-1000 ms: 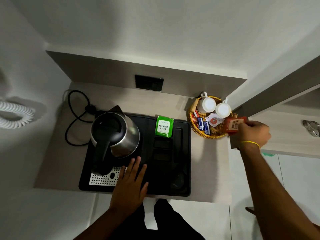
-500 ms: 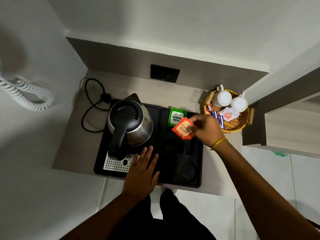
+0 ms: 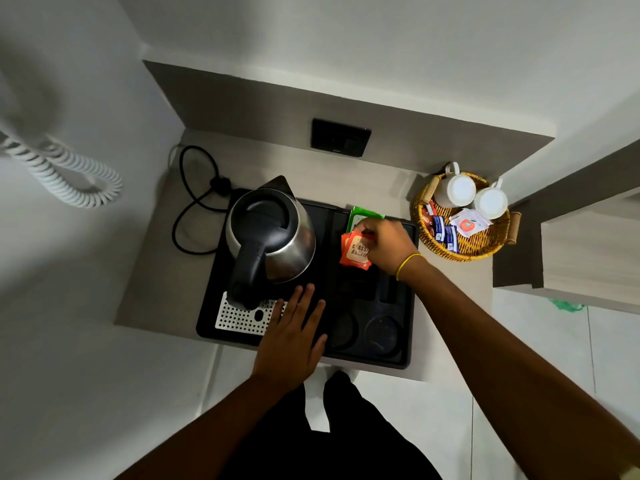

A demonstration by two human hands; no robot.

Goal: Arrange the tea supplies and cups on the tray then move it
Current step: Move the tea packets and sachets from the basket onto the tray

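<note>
A black tray (image 3: 408, 355) lies on the beige counter with a steel kettle (image 3: 273, 233) on its left half. My right hand (image 3: 384, 245) is shut on orange tea packets (image 3: 353, 252), held low over the tray's upper right compartments, just in front of a green tea packet (image 3: 362, 214) standing there. My left hand (image 3: 294, 337) rests flat, fingers spread, on the tray's front edge below the kettle. To the right, a wicker basket (image 3: 485, 249) holds two white cups (image 3: 457, 190) (image 3: 490, 202) and several sachets (image 3: 446, 230).
The kettle's black cord (image 3: 194, 209) loops on the counter at the left, under a wall socket (image 3: 341, 137). A white coiled cable (image 3: 65, 176) hangs on the left wall. A wooden ledge (image 3: 588, 251) juts out beyond the basket at the right.
My right hand carried the orange packets from beside the basket leftward over the tray and lowered them by the green packet. My left hand stayed on the tray's front edge.
</note>
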